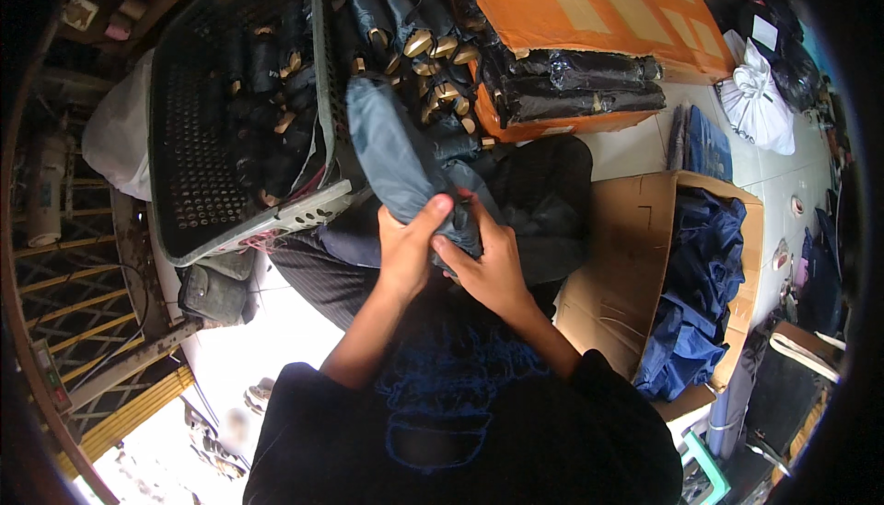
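Observation:
A long grey-blue nylon bundle (391, 141), shaped like a folded umbrella, slants up and away from my lap. My left hand (412, 243) is closed on its near left side, with the thumb pressed on the cloth. Around the near right side of the same bundle wraps my right hand (486, 256), thumb toward the left one. The near end is hidden between my fingers. Just beyond the bundle lie several dark folded umbrellas (425, 22) with pale wooden handle ends.
On the left, a dark plastic basket (193, 146) holds more dark umbrellas. An orange carton (599, 8) with black wrapped packs (589, 91) stands at the back. To my right is an open cardboard box (617, 266) of blue cloth (695, 284). A white tied bag (757, 104) sits farther right.

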A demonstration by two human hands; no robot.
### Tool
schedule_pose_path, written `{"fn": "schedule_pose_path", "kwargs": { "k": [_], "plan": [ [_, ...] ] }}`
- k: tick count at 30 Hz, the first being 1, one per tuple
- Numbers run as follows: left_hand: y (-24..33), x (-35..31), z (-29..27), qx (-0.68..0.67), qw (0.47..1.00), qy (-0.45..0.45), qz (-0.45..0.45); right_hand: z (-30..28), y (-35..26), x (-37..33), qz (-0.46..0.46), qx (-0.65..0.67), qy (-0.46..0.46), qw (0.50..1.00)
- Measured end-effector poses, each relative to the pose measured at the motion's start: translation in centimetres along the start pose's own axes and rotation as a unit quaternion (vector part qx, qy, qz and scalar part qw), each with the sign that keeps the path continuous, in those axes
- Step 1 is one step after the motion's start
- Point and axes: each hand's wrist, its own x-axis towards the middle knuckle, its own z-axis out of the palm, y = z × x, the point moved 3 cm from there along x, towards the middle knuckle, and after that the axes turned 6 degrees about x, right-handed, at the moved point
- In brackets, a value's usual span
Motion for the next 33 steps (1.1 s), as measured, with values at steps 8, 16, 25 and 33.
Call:
{"fn": "schedule_pose_path", "kwargs": {
  "k": [8,16,25,33],
  "plan": [
    [0.4,1.3,-1.6,0.07,0.99,-0.119,0.038,-0.6,0.4,0.7,0.085,0.191,-0.102,0.973],
    [3.4,-1.5,0.3,0.494,0.723,-0.001,0.483,-1.6,1.6,0.7,0.087,0.092,-0.046,0.991],
    [3.7,-0.6,0.4,0.474,0.745,-0.07,0.464,-1.1,2.6,0.6,0.088,0.114,-0.001,0.99],
    [3.8,-0.1,1.0,0.459,0.769,-0.104,0.433,-2.1,1.4,0.5,0.058,0.246,-0.022,0.967]
  ]
}}
